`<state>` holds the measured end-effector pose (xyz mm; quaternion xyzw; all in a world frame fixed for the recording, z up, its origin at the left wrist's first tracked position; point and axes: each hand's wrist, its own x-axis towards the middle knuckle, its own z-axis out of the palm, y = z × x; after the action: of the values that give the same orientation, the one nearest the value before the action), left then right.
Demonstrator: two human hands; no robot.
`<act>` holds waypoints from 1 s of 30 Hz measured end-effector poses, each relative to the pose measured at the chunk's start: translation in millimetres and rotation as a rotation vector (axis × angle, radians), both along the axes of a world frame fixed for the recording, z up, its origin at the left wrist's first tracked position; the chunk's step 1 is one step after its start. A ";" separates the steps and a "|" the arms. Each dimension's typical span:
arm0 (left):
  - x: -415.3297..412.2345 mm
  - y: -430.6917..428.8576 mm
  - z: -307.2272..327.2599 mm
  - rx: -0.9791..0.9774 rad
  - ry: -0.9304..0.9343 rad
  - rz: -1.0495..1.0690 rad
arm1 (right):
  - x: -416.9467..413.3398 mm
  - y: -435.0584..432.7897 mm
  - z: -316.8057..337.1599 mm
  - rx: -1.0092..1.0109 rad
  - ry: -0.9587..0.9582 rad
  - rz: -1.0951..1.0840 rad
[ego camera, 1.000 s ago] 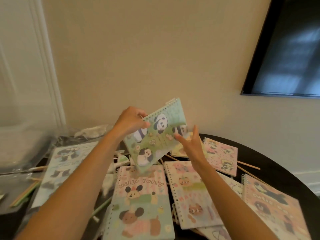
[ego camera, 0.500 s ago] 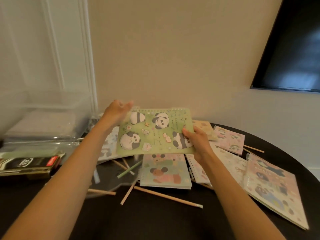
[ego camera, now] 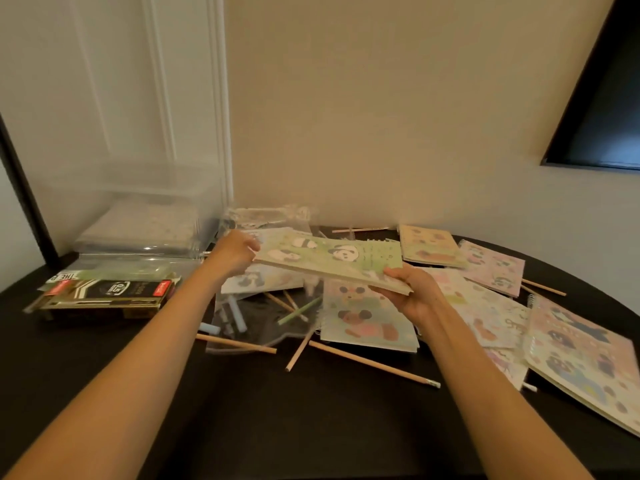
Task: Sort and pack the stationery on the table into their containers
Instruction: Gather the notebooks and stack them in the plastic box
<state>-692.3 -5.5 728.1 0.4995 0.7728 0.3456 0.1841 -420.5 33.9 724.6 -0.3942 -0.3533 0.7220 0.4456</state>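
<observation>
Head view: the green panda notebook (ego camera: 329,258) is held nearly flat above the scattered notebooks (ego camera: 367,320) and pencils (ego camera: 374,363), clear of the dark table (ego camera: 311,427). Its near right corner is pinched by the right hand (ego camera: 412,292), thumb on the cover and fingers beneath, so the weight is carried from below. Its left edge is met by the left hand (ego camera: 235,252); blur hides whether that edge is gripped or only steadied. The flat, two-handed hold is judged to suit passing the notebook leftward into the clear container (ego camera: 138,216), where a stack can be made out. A pen box (ego camera: 104,296) lies just in front of it.
</observation>
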 end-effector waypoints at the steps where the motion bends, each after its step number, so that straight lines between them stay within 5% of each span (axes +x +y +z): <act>1: -3.9 -1.5 -5.4 -0.072 0.143 -0.060 | 2.5 -0.9 -1.0 -0.030 -0.012 -0.004; 7: -11.8 -4.8 -46.1 -0.470 0.694 -0.337 | 14.8 -8.8 4.1 -0.107 -0.187 0.109; 17: -4.0 -2.2 -38.5 -0.113 0.491 -0.282 | 6.3 -8.3 0.7 -0.077 -0.214 0.016; 21: 3.9 -2.1 -24.4 -0.213 0.466 -0.264 | -8.4 -18.5 3.3 0.007 -0.167 -0.087; 30: 22.6 -9.9 -22.6 -0.319 0.751 -0.078 | -39.7 -39.5 -29.4 0.076 -0.104 -0.336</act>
<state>-669.7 -15.4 705.4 0.5853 0.8105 0.0078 -0.0228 -460.2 -5.6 695.2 -0.4672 -0.3322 0.6022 0.5556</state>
